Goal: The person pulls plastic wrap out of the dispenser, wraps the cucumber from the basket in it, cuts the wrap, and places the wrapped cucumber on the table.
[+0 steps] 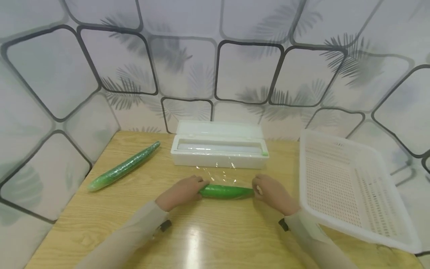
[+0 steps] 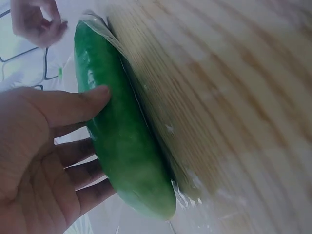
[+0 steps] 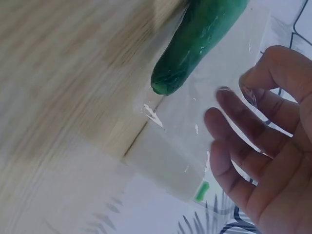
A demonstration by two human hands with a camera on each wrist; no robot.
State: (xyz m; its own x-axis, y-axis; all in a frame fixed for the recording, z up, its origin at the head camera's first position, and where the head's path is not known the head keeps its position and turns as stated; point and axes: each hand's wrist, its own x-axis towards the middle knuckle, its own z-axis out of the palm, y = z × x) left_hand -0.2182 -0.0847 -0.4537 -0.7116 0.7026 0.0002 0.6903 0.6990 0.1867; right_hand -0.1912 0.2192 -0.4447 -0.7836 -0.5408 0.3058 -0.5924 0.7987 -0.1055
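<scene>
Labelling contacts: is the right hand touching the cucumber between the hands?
Apart: the right wrist view shows a gap between the fingertips of the right hand and the cucumber, with clear film glinting there.

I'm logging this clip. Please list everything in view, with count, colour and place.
Cucumber in hand: one, green, between the hands
Other cucumber: one, green and glossy, at the table's left
Clear film: one sheet, transparent, between dispenser and cucumber in hand
Film dispenser: one, white, lid open, at the table's back
Green tab: one, green, at the dispenser's right end
Basket: one, white, at the right
Table: one, light wood, beneath everything
Wall: pale with dark outlines and grey leaves, behind
Sleeves: two, pale, on the forearms
Straps: two, dark, at the wrists
Left hand: one, holding the cucumber
Right hand: one, apparently pinching film
</scene>
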